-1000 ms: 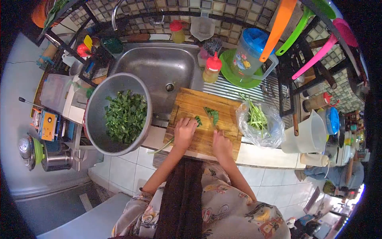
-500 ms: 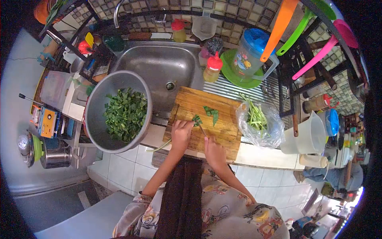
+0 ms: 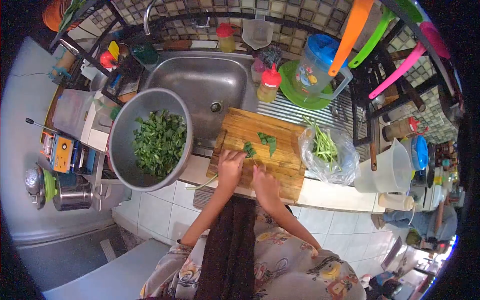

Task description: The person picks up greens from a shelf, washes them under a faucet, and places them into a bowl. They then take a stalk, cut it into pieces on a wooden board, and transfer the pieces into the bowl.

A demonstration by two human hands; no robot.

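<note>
My left hand (image 3: pixel 231 167) is closed round a bunch of leafy greens (image 3: pixel 249 148) on the wooden cutting board (image 3: pixel 285 175). A pale stem (image 3: pixel 202 183) sticks out behind that hand, over the counter edge. My right hand (image 3: pixel 265 185) grips a knife, mostly hidden, with only a bit of the blade (image 3: pixel 255 161) showing beside the greens. Cut leaf pieces (image 3: pixel 269 142) lie farther up the board. To the left, a large grey basin (image 3: pixel 115 142) holds a heap of chopped greens (image 3: pixel 160 145). A clear plastic bag (image 3: pixel 345 167) with bare green stems (image 3: pixel 325 145) rests against the board's right side.
Behind the board is a steel sink (image 3: pixel 200 75). A red-capped bottle (image 3: pixel 269 85) and a blue-lidded jug (image 3: pixel 317 70) on a green plate (image 3: pixel 287 75) stand on the drainer. Orange (image 3: pixel 352 35), green and pink utensils hang at upper right. A white pitcher (image 3: pixel 385 167) stands at right.
My right hand has shifted slightly left and up, closer to my left hand, and less of the knife shows. My left hand stays on the greens.
</note>
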